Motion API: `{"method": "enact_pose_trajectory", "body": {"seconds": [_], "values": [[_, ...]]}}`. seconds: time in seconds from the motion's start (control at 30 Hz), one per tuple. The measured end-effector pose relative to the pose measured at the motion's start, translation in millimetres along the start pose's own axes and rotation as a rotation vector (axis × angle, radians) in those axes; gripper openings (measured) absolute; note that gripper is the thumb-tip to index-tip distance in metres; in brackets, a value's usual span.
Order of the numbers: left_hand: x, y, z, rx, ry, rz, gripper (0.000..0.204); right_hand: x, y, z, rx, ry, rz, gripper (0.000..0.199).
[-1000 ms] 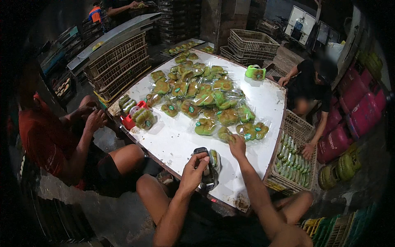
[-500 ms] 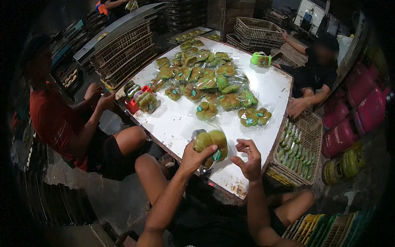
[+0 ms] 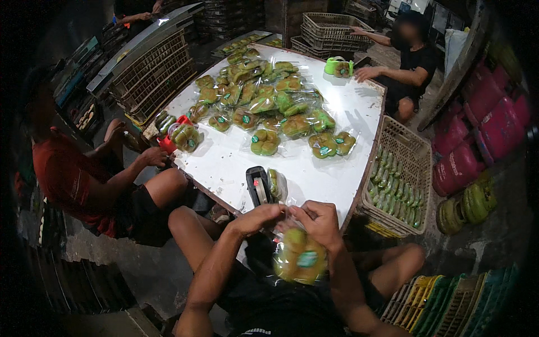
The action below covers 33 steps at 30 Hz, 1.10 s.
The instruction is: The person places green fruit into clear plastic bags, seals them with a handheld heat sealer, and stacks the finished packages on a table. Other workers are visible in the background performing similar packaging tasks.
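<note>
While both hands meet just below the near edge of the white tabletop (image 3: 236,163), they pinch the top of a clear plastic bag of green-yellow fruit (image 3: 300,258). The left hand (image 3: 259,218) has its grip closed tight on the bag's neck, fingers curled around the gathered plastic. The right hand (image 3: 320,221) is closed on the same neck from the other side, touching the left hand. The bag hangs below the hands, over the person's lap, off the tabletop; a round green sticker shows on its front.

Just beyond the hands, a black tape dispenser (image 3: 258,186) stands on the tabletop near its edge, with a small packed bag (image 3: 277,184) just beside it. Farther across lies a spread of filled bags of the same fruit (image 3: 264,101), piled thickest toward the far side. A green tape dispenser (image 3: 338,66) sits at the far corner.

To the right of the tabletop, a woven crate (image 3: 396,180) holds loose green fruit in rows. A person in a red shirt (image 3: 62,174) sits at the left, one hand near a red dispenser (image 3: 168,143) and a bag at the edge. Another person in dark clothes (image 3: 412,64) sits at the far right, a hand resting on the tabletop. Pink sacks (image 3: 477,135) stack along the right.
</note>
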<state>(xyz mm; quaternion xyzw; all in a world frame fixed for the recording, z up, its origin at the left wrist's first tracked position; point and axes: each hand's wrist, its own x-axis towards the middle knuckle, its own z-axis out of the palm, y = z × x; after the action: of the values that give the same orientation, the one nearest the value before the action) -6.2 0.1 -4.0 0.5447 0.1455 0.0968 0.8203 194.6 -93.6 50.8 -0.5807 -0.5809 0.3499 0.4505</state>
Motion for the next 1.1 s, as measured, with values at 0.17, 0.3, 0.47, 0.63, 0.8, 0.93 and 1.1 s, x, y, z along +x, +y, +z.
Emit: {"method": "enact_pose_trajectory", "body": {"seconds": [0.17, 0.3, 0.47, 0.63, 0.8, 0.93, 1.1], "values": [[12.2, 19.3, 34.3, 0.213, 0.094, -0.08, 0.047, 4.2, 32.2, 4.8, 0.63, 0.363, 0.169, 0.018], [9.5, 20.1, 31.1, 0.358, 0.218, -0.076, 0.042, 18.4, 26.9, -17.0, 0.214, 0.142, -0.408, 0.019], [14.7, 10.3, 36.8, 0.249, 0.365, 0.038, 0.04, 20.0, 47.4, 11.0, 0.676, 0.513, -0.054, 0.038], [16.2, 11.7, 27.0, 0.042, 0.635, 0.142, 0.04, 14.9, 49.3, 6.5, 0.463, 0.231, -0.122, 0.029], [13.7, 13.6, 25.6, -0.014, 0.825, 0.124, 0.041, 17.3, 56.6, 34.2, 0.306, 0.485, -0.037, 0.022], [11.5, 30.3, 28.2, 0.089, 0.724, 0.341, 0.044, 19.5, 70.0, 30.6, 0.519, 0.394, 0.18, 0.027], [8.6, 24.5, 27.8, -0.22, 0.72, 0.328, 0.049, 24.4, 45.5, 51.8, 0.265, 0.582, -0.033, 0.024]]}}
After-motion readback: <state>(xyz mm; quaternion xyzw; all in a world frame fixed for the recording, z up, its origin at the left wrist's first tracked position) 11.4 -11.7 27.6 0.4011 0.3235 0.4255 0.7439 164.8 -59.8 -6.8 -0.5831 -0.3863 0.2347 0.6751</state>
